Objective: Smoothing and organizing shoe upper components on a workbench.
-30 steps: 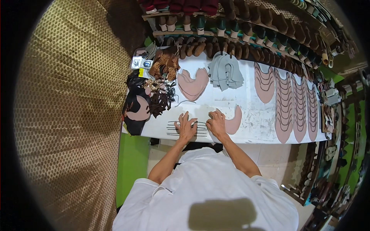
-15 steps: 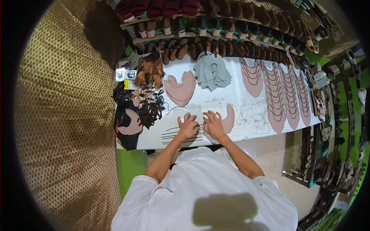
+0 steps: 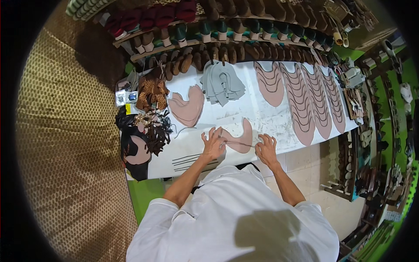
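Note:
A thin dark strip (image 3: 240, 143) is stretched between my two hands, across the lower part of a pink U-shaped shoe piece (image 3: 247, 132) on the table. The strip's left end is pinched by my left hand (image 3: 214, 144), which is over the piece's left side. My right hand (image 3: 266, 149) pinches the other end, just past the piece's right edge. Some fingers of both hands are raised and bent. Several more dark strips (image 3: 187, 162) lie side by side on the table, left of and nearer than my left hand.
On the white table (image 3: 227, 114) lie a pink stack (image 3: 187, 109), a grey stack (image 3: 222, 85) and overlapping rows of pink pieces (image 3: 300, 126). Dark scraps (image 3: 158, 133) and a black bag (image 3: 139, 170) crowd the left end. Shoe racks (image 3: 235, 38) stand behind.
My hands, close together before, have spread apart with the strip drawn out between them. The U-shaped piece, partly hidden by my right hand, now shows between them. The whole view has shifted.

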Available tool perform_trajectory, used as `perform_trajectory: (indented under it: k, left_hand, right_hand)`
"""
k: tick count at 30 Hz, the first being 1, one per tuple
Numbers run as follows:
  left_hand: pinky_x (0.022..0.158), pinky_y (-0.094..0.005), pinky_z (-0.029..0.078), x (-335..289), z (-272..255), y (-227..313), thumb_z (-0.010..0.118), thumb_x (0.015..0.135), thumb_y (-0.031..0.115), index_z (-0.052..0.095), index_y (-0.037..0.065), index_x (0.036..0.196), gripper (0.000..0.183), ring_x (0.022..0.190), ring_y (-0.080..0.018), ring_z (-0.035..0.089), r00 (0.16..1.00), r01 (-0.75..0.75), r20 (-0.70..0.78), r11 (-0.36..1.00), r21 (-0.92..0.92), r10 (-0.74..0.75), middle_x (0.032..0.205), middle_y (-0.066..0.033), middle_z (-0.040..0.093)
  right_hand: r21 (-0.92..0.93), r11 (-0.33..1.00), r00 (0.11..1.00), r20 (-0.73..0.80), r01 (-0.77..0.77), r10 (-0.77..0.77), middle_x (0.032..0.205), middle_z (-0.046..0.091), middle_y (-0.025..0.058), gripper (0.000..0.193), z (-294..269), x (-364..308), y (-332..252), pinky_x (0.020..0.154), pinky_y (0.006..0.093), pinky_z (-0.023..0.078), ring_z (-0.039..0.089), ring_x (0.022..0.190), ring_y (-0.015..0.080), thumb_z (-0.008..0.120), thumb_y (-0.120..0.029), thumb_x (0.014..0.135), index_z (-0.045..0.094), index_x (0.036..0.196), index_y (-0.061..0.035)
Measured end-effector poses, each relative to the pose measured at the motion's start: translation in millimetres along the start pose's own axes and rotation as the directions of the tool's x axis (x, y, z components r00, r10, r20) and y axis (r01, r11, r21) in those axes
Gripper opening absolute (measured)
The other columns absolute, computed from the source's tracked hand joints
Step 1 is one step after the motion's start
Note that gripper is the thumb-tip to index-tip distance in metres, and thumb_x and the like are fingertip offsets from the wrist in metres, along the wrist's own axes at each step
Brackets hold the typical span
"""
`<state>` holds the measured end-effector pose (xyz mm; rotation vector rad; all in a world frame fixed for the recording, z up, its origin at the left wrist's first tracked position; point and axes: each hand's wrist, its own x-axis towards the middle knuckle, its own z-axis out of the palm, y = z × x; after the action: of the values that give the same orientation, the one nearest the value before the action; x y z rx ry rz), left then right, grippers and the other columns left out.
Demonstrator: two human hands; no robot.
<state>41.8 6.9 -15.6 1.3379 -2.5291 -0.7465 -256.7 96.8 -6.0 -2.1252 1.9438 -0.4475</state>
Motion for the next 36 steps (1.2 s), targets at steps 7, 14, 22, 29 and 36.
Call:
perform_trajectory:
  k: [7,14,22,29,36]
  left_hand:
    - [0.109,-0.0764,0.015,1,18,22,0.067,0.095,0.036,0.071,0.027,0.133,0.039,0.153,-0.0427,0.022,0.993,0.023,-0.119,0.997,0.079,-0.014,0.174,-0.0155,0.018]
    - [0.109,-0.0817,0.011,1,18,25,0.064,0.100,0.044,0.069,0.033,0.137,0.038,0.157,-0.0451,0.016,0.990,0.113,-0.091,0.988,0.107,-0.104,0.177,-0.0135,0.012]
    - [0.108,-0.0850,0.008,0,19,25,0.073,0.090,0.057,0.072,0.037,0.133,0.048,0.158,-0.0469,0.011,0.941,0.307,-0.154,0.952,0.017,-0.301,0.177,-0.0142,0.012]
    - [0.108,-0.0847,0.004,9,4,11,0.082,0.075,0.064,0.071,0.032,0.136,0.070,0.160,-0.0456,0.007,0.927,0.353,-0.117,0.934,-0.050,-0.356,0.177,-0.0163,0.011]
    - [0.110,-0.0832,0.005,-10,11,-14,0.085,0.076,0.051,0.072,0.028,0.131,0.062,0.160,-0.0439,0.009,0.929,0.318,-0.172,0.945,-0.082,-0.327,0.176,-0.0144,0.015]
  right_hand:
    - [0.026,0.997,0.996,-0.050,-0.076,0.077,0.147,0.052,0.0118,0.028,-7,21,7,0.119,0.0599,0.022,0.041,0.143,0.0356,0.069,-0.022,0.090,0.076,0.115,-0.0125]
    - [-0.073,0.997,0.994,0.107,-0.026,0.034,0.169,0.033,0.0123,0.052,4,54,-3,0.121,0.0690,0.015,0.027,0.154,0.0392,0.068,-0.045,0.095,0.065,0.141,-0.0210]
    - [-0.004,0.997,0.990,0.119,-0.073,0.073,0.168,0.034,0.0136,0.057,8,51,4,0.122,0.0711,0.007,0.024,0.156,0.0393,0.068,-0.052,0.094,0.064,0.144,-0.0248]
    - [0.029,0.992,0.983,0.141,-0.119,0.114,0.167,0.034,0.0148,0.054,5,59,3,0.121,0.0716,0.007,0.025,0.155,0.0392,0.071,-0.047,0.092,0.066,0.141,-0.0239]
    - [0.145,0.985,0.995,-0.014,-0.096,0.099,0.160,0.043,0.0140,0.040,0,59,-7,0.121,0.0682,0.011,0.031,0.152,0.0367,0.077,-0.036,0.088,0.075,0.123,-0.0183]
